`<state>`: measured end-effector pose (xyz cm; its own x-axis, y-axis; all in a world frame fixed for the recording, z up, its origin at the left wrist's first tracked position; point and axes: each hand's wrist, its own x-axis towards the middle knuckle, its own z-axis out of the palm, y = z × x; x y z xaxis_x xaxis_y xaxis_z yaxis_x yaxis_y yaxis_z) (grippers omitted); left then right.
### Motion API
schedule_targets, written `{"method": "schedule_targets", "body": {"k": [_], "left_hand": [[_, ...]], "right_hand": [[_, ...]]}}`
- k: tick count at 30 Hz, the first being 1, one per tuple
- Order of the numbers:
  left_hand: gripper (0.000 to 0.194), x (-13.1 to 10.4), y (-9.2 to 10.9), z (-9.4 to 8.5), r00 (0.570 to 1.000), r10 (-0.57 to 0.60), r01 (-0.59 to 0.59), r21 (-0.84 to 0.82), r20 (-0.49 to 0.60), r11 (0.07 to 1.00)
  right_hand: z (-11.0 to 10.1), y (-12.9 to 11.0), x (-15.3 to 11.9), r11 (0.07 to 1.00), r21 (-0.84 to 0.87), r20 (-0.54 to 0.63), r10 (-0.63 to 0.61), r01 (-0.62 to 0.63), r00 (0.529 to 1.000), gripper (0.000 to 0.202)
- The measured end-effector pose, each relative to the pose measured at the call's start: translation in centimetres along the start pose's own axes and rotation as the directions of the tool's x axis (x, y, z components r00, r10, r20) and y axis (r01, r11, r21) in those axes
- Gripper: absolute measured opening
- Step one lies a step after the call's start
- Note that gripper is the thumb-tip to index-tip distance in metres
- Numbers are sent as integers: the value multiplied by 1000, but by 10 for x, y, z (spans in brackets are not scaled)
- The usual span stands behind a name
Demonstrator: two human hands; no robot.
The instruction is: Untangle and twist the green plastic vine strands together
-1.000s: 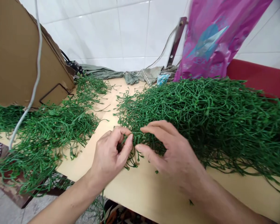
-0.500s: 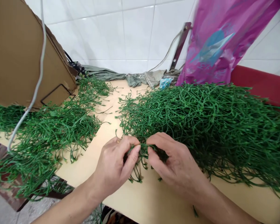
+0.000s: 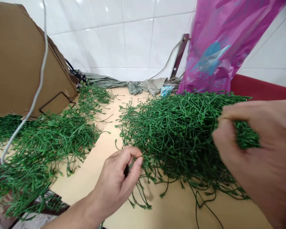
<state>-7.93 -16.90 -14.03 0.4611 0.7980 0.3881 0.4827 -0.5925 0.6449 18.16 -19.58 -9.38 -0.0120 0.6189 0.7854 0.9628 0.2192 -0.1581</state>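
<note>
1. Your left hand (image 3: 119,175) has its thumb and forefinger pinched together on a small bunch of green stems (image 3: 146,160), at the near left edge of the large heap.
2. Your right hand (image 3: 269,159) is raised at the right, in front of that heap, its thumb and forefinger tips close together; it is blurred, so you cannot tell whether they grip anything.
3. Just below your left fingers, a few stem ends (image 3: 145,205) dangle over the desk (image 3: 166,216).
4. The large heap (image 3: 171,124) of green stems spreads between your hands and away behind your right one.
5. To the left, well apart from your right hand, a second, looser heap (image 3: 62,133) lies along the desk.
6. Beyond it at the far left stands a cardboard box (image 3: 23,60), with a white cord (image 3: 39,87) hanging in front.
7. At the far side you have crumpled grey cloth (image 3: 105,82) along the white tiled wall (image 3: 107,44).
8. Behind the large heap, at the far right, stands a purple bag (image 3: 221,38) beside something red (image 3: 259,89).
</note>
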Motion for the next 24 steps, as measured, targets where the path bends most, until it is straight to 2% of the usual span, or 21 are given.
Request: {"method": "schedule_targets", "body": {"k": [3, 5, 7, 9, 12, 13, 15, 18, 21, 24], "left_hand": [[10, 1, 0, 2, 999, -32, 33, 20, -35, 999], [11, 2, -1, 1, 996, -38, 41, 42, -84, 998], [12, 4, -1, -1, 991, -20, 28, 55, -130, 998], [13, 6, -1, -2, 987, 0, 9, 57, -160, 998], [14, 5, 1, -1, 978, 53, -40, 68, -199, 997], [14, 5, 1, 0, 975, 78, -63, 79, -210, 995], [13, 4, 3, 0, 966, 128, -108, 98, -224, 989], [12, 3, 4, 0, 962, 164, -145, 103, -220, 984], [12, 4, 4, -1, 967, 149, -132, 97, -205, 987], [11, 4, 2, -1, 972, 112, -94, 98, -206, 991]], "right_hand": [[9, -20, 0, 990, -53, -12, -135, 134, 991, 20], [14, -39, -4, 984, 42, 20, -173, 172, 985, 13], [19, -56, -11, 972, 212, 92, -120, 99, 988, 2], [26, -69, -20, 921, 382, 214, -13, -72, 977, 4], [38, -79, -31, 781, 535, 409, 95, -323, 907, 9], [42, -80, -33, 739, 570, 443, 93, -360, 892, 10], [46, -80, -35, 683, 630, 452, 65, -370, 890, 11], [47, -77, -33, 659, 649, 464, 53, -380, 884, 19], [46, -75, -31, 637, 612, 567, 60, -468, 822, 20], [45, -77, -29, 570, 611, 647, 40, -549, 761, 21]]}}
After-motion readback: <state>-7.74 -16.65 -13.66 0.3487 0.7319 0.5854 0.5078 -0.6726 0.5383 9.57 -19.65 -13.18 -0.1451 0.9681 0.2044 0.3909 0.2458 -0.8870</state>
